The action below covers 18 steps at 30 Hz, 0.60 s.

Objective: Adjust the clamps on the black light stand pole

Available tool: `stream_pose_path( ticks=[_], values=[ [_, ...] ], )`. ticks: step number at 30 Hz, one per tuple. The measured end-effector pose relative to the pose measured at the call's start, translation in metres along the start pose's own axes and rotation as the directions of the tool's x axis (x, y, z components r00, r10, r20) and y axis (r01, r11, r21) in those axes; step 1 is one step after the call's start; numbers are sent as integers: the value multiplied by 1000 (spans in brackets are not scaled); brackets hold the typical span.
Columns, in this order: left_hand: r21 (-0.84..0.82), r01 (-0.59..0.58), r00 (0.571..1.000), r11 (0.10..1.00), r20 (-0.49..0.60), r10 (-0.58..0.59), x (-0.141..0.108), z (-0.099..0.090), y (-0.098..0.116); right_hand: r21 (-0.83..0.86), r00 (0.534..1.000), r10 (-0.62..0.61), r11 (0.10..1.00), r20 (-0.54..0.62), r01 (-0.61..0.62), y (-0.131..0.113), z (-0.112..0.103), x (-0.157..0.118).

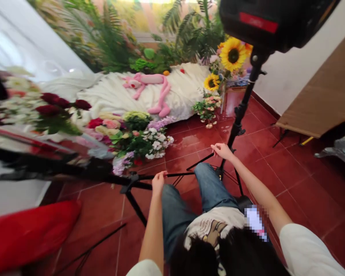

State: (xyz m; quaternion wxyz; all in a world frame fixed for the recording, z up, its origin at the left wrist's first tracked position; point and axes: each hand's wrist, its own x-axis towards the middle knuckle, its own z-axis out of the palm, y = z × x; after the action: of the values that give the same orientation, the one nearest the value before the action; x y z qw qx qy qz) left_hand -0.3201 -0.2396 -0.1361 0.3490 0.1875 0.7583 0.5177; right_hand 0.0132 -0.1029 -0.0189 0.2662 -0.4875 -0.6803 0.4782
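My left hand [159, 181] is raised above my left knee, its fingers pinched together; whatever they may hold is too small to make out. Farther right and forward, my right hand [223, 151] hovers above my other knee beside a black stand [237, 119]. Its fingertips are also pressed together, and I cannot tell what is between them. The two hands are apart. Beyond them, a pink plush toy [153, 79] lies on a white draped cloth [184, 94].
Flower bunches [138, 140] stand ahead on the left, with dark red roses [53, 105] nearer. Sunflowers [232, 55] rise behind the right stand. A black pole [92, 170] crosses the left side above a red cloth [31, 234]. A brown board [319, 88] leans at the right.
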Motion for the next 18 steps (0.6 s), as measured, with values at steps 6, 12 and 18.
stream_pose_path(
  ticks=[6, 12, 18],
  values=[
    [61, -335, 779, 940, -544, 312, 14, -95, 61, -79, 936, -104, 987, 337, 138, -47, 81, 24],
    [43, -530, 513, 847, -779, 361, 13, -143, 125, -69, 827, -176, 966, 533, 250, -118, 163, 46],
    [72, -601, 620, 796, -586, 521, 25, -150, 133, 39, 737, -133, 989, 663, 143, -199, 259, 71]
  ],
)
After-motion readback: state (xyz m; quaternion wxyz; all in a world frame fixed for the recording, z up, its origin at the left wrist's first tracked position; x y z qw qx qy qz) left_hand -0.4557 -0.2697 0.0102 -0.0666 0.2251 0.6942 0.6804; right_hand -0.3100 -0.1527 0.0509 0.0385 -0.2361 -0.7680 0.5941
